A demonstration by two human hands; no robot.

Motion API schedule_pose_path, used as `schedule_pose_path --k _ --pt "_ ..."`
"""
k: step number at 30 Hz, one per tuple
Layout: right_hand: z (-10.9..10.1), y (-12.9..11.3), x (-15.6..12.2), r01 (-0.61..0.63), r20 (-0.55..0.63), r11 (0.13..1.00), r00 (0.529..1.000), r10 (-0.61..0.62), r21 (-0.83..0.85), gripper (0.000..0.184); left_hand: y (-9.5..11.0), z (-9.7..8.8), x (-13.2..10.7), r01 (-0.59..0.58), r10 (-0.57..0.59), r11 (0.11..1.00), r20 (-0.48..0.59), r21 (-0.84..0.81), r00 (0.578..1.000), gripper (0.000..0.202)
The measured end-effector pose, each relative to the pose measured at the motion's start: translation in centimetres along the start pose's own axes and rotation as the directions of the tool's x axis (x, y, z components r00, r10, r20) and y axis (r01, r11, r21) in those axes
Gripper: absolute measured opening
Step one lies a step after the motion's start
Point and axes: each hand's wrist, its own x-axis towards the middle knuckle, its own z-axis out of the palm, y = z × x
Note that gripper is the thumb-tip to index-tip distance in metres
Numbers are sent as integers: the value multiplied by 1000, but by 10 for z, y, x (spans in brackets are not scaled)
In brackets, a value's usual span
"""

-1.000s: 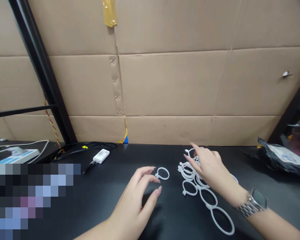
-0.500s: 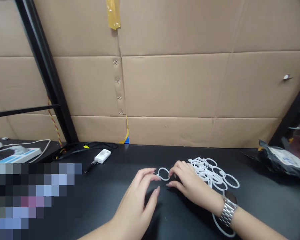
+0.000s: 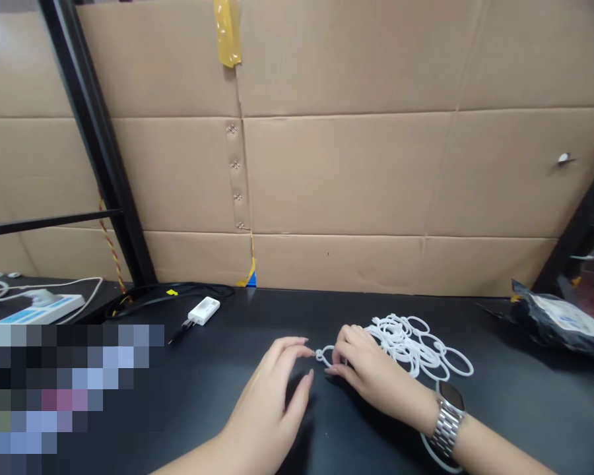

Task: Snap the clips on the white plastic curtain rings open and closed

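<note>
A thin white cord (image 3: 400, 343) lies in a loose heap of loops on the black tabletop. One small loop (image 3: 327, 355) of it sits between my hands, with a small knot-like bit at its left end. My left hand (image 3: 277, 389) is open, thumb and fingers apart, its index fingertip close to that left end; whether it touches I cannot tell. My right hand (image 3: 363, 363) has bent fingers closed on the loop's right side, hiding part of the cord. The heap lies just beyond this hand, and another length of cord passes under its wrist, which wears a watch (image 3: 449, 415).
A white plug adapter (image 3: 204, 311) lies at the back left beside black cables (image 3: 168, 290). A power strip (image 3: 44, 307) is at far left, a black plastic package (image 3: 559, 320) at far right. A cardboard wall (image 3: 336, 171) stands behind; a blurred block covers the lower left.
My right hand has moved slightly left with its fingers curled in more. The small loop's visible part is narrower and its left end has come away from my left fingertip. My left hand barely moved.
</note>
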Motion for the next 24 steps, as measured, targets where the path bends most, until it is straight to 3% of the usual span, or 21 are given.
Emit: schedule_pose_path --k 3,5,8,12,14,18,21,24 --pt "-6 -7 -6 -11 3 997 1000 11 75 13 -1 -1 0 0 0 1000 4 17 1000 26" --pt "-9 -12 -8 -81 0 969 997 83 234 15 -1 -1 0 13 -13 1000 23 18 1000 31" --pt "-11 -19 -9 -176 8 842 980 200 510 21 -3 0 -1 55 -55 998 66 -3 996 39" --pt "-7 -26 -7 -223 78 647 966 245 729 29 -3 3 -2 156 -130 978 178 -137 975 42" --pt "-4 -30 -7 -234 103 576 962 252 783 31 -2 5 -1 225 -170 935 209 -273 963 40" --pt "-1 -36 -8 -213 68 591 964 259 778 32 5 7 1 308 -240 797 196 -520 951 35" --pt "2 -39 -11 -200 69 589 969 238 783 30 8 7 0 301 -252 768 165 -566 953 31" --pt "8 -36 -11 -208 91 531 967 239 821 24 9 5 -2 295 -281 802 109 -519 954 33"
